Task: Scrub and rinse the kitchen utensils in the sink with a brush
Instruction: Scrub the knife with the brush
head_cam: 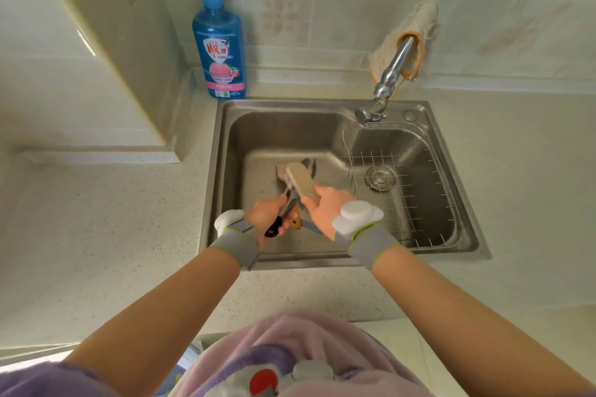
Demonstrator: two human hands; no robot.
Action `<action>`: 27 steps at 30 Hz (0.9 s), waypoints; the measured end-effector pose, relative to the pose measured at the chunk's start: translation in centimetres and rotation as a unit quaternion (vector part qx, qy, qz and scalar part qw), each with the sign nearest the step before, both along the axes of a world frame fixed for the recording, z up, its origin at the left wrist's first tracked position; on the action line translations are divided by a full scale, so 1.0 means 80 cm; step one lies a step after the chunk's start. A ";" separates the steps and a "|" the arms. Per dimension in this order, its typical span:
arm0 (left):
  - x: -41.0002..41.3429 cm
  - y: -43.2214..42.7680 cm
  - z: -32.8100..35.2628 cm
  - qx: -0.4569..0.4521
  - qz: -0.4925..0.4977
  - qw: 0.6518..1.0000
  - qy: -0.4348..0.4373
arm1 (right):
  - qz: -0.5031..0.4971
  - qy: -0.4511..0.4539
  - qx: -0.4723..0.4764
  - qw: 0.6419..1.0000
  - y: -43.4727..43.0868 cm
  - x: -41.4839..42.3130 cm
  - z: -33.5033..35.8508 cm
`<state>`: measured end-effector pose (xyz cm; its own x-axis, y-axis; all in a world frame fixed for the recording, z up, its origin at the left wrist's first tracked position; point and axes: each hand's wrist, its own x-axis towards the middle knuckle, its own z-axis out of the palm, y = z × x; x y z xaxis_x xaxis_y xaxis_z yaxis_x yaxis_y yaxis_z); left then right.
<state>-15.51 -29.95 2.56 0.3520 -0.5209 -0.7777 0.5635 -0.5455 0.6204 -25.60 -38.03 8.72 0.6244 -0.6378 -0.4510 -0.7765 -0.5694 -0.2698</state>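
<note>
Over the steel sink point(222, 171), my left hand point(267, 214) grips a bundle of utensils point(288, 203) by their handles; one handle is black and red, another wooden. Their working ends point away from me and are partly hidden under the brush. My right hand point(324, 206) holds a tan wooden scrubbing brush point(300, 179), laid against the utensils' upper ends. Both wrists wear grey bands with white devices. No water runs from the tap point(392, 74).
A blue dish-soap pump bottle point(219, 39) stands at the sink's back left corner. A wire rack point(403, 190) sits in the sink's right part over the drain point(380, 178). A cloth point(416, 26) hangs on the tap. Speckled counter surrounds the sink.
</note>
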 end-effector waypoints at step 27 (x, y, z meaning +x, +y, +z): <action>0.015 0.018 0.015 -0.024 0.035 0.974 0.224 | -0.016 -0.032 -0.013 0.999 -0.011 0.009 0.019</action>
<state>-14.35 -28.51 3.77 0.0190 -0.5467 -0.8371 0.8183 -0.4726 0.3272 -24.86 -38.89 10.26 0.6303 -0.6688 -0.3943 -0.7762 -0.5514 -0.3056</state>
